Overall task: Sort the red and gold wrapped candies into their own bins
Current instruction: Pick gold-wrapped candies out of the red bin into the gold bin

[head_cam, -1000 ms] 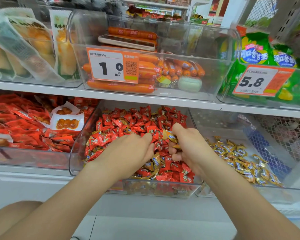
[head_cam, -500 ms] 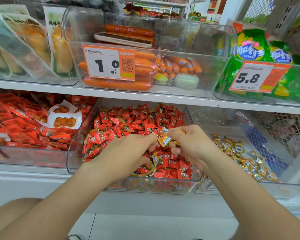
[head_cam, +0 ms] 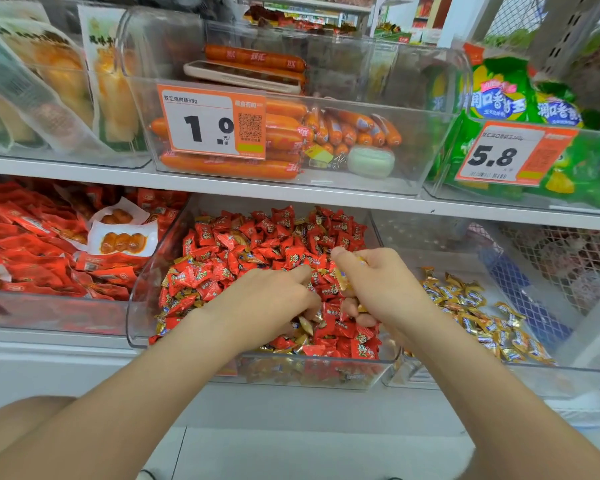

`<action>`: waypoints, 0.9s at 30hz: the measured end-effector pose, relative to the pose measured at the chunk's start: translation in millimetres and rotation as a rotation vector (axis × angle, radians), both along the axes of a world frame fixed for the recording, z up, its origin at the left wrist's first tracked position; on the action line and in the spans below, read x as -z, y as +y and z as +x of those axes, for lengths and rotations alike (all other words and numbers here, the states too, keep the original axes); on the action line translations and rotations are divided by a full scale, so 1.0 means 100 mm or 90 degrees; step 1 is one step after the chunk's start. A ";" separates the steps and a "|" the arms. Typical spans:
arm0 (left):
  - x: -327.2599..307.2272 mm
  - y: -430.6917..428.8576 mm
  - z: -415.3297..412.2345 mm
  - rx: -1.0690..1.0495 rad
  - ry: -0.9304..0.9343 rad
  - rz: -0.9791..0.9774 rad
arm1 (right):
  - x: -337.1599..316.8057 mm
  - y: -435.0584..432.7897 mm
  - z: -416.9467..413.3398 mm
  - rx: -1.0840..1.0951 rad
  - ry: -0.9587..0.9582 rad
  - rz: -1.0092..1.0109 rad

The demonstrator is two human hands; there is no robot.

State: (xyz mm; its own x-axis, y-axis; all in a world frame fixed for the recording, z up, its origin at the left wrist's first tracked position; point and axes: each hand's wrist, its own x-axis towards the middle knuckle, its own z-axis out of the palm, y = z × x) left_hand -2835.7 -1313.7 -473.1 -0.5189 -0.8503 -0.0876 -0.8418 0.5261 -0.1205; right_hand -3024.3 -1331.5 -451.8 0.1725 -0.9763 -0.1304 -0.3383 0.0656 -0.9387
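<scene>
A clear middle bin (head_cam: 142,306) on the lower shelf is heaped with red wrapped candies (head_cam: 257,237), with a few gold ones mixed in near its front. To its right, a second clear bin (head_cam: 568,370) holds gold wrapped candies (head_cam: 482,313). Both hands are in the middle bin. My left hand (head_cam: 271,306) lies palm down on the heap, its fingers dug among the candies by a gold one (head_cam: 305,323). My right hand (head_cam: 378,285) is curled shut, with gold candies (head_cam: 343,280) showing inside its fingers.
A bin of red snack packets (head_cam: 32,237) stands at the left. The upper shelf (head_cam: 326,195) carries bins of orange sausages (head_cam: 284,136), pale vacuum packs and green bags (head_cam: 499,95), with price tags 1.0 and 5.8. A mesh panel lies behind the right bin.
My left hand handed a gold candy to my right hand, which closed on it. My left hand then dropped back onto the heap, fingers down among the candies.
</scene>
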 end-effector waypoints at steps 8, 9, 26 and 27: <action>-0.03 0.16 0.19 -0.030 0.172 0.012 | 0.02 -0.05 -0.16 -0.145 0.279 -0.273; -0.05 0.20 0.23 -0.045 0.201 0.007 | 0.02 -0.05 -0.15 -0.165 0.304 -0.272; -0.06 0.32 0.40 -0.184 0.287 -0.057 | 0.02 -0.08 0.18 -0.333 0.464 -0.228; -0.06 0.32 0.39 -0.176 0.293 -0.057 | -0.04 -0.09 0.13 -0.293 0.424 -0.229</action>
State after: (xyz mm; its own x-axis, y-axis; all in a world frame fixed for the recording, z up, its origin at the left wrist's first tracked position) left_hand -2796.6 -1281.3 -467.4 -0.2424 -0.9542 0.1752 -0.9237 0.2822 0.2591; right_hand -3011.6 -1340.1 -447.9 0.5564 -0.8299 -0.0423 -0.7417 -0.4731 -0.4754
